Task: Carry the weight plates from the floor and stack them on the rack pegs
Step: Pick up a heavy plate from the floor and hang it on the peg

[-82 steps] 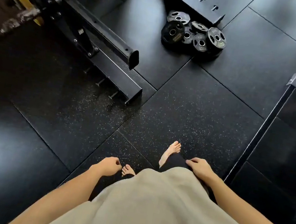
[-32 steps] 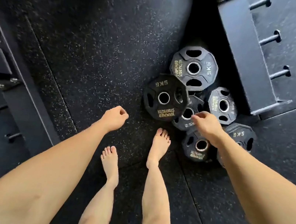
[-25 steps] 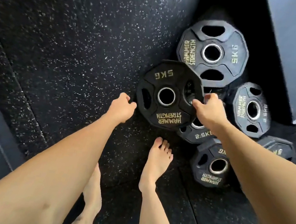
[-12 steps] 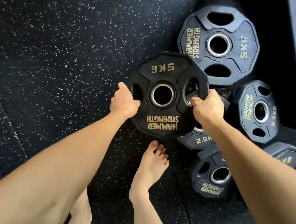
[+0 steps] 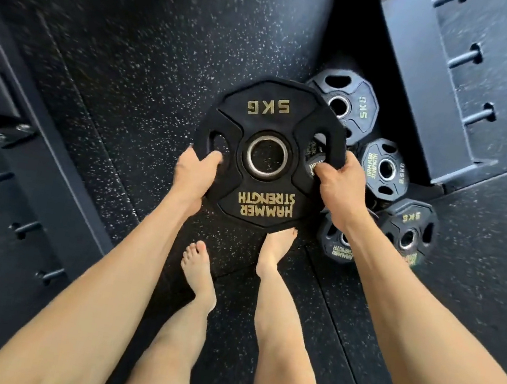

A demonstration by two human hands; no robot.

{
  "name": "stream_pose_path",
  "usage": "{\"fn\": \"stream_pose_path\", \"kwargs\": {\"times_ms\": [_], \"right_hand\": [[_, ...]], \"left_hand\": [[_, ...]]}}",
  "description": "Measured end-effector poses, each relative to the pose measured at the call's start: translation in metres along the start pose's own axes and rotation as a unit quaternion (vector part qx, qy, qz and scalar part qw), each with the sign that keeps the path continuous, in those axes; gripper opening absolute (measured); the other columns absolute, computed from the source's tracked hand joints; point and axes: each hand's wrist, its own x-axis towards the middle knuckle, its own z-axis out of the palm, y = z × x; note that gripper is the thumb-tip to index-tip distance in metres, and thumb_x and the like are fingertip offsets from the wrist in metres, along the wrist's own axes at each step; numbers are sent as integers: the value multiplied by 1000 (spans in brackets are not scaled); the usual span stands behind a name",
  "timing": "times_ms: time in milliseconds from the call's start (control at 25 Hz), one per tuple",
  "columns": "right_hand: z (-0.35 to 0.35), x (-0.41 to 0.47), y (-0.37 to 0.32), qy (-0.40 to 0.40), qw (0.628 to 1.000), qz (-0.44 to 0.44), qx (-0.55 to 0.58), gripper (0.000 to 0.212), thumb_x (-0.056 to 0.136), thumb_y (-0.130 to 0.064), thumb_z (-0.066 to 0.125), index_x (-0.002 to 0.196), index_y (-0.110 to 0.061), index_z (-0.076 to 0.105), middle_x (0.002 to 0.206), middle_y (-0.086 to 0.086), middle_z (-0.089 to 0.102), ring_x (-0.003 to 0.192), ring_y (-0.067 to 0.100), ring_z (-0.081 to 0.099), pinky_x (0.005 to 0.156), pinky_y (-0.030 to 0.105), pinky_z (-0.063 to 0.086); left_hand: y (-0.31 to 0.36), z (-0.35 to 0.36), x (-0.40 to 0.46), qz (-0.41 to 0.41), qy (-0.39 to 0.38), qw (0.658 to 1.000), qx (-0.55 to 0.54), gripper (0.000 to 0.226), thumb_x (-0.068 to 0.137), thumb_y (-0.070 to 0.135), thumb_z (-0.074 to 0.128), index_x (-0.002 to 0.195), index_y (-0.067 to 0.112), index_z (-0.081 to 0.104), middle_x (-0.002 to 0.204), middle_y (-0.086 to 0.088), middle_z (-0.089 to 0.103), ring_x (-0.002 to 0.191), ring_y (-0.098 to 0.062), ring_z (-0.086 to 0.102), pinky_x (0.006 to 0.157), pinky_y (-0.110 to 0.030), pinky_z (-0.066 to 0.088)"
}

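Lifted off the pile now, the 5 kg plate (image 5: 268, 151) hangs above your bare toes (image 5: 282, 233); left hand (image 5: 193, 172) and right hand (image 5: 342, 181) each grasp a handle slot, so any slip drops it on them.

Plate you hold (image 5: 268, 151): matt black rubber, gold lettering.
Its hub ring (image 5: 267, 155): brushed metal, dull sheen.
Floor (image 5: 156, 43): rough speckled rubber.
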Motion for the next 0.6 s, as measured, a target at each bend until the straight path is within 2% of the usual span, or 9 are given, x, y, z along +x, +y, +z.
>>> {"fn": "stream_pose_path", "kwargs": {"times_ms": [120, 240, 360, 440, 520, 600], "right_hand": [[-27, -87, -57, -3, 998, -53, 26, 20, 81, -8, 57, 89, -27, 57, 83, -3, 66, 76, 14, 63, 71, 34, 52], [-52, -173, -104, 17, 992, -109, 56, 18, 79, -9, 59, 91, -23, 60, 91, 3, 69, 81, 15, 64, 74, 33, 52], [-71, -252, -136, 21, 983, -156, 90, 14, 82, -8, 60, 89, -19, 60, 82, -1, 65, 70, 7, 60, 64, 24, 48], [-82, -310, -154, 4, 974, -184, 133, 12, 85, -6, 61, 85, -18, 60, 73, -5, 62, 63, 5, 58, 58, 21, 46], [-90, -362, -166, -9, 966, -189, 177, 12, 90, -10, 60, 82, -18, 59, 65, -10, 63, 58, 3, 60, 54, 19, 46], [-94, -404, -172, -21, 961, -191, 200, 21, 98, -27, 54, 79, -21, 61, 62, -16, 65, 59, 0, 62, 54, 17, 48]], "left_hand": [[49, -61, -87, 60, -5, 998, -2, 35, 77, 18, 58, 111, 18, 63, 105, -5, 70, 95, -21, 66, 84, -37, 56], [90, -120, -176, 124, -26, 991, -42, 24, 82, 9, 57, 103, 20, 62, 95, -3, 72, 78, -13, 66, 64, -26, 54], [114, -167, -255, 191, -46, 977, -81, 16, 86, 4, 54, 90, 19, 58, 78, 4, 65, 66, -9, 63, 53, -20, 50], [121, -203, -304, 219, -64, 964, -133, 4, 86, 15, 55, 82, 17, 55, 67, 6, 58, 56, -9, 60, 54, -23, 49], [119, -238, -342, 249, -83, 952, -158, 23, 82, 40, 59, 77, 18, 53, 71, 2, 52, 59, -12, 58, 63, -34, 47], [111, -266, -372, 269, -89, 945, -163, 37, 82, 59, 57, 75, 23, 57, 78, -2, 52, 70, -17, 56, 74, -45, 47]]}}
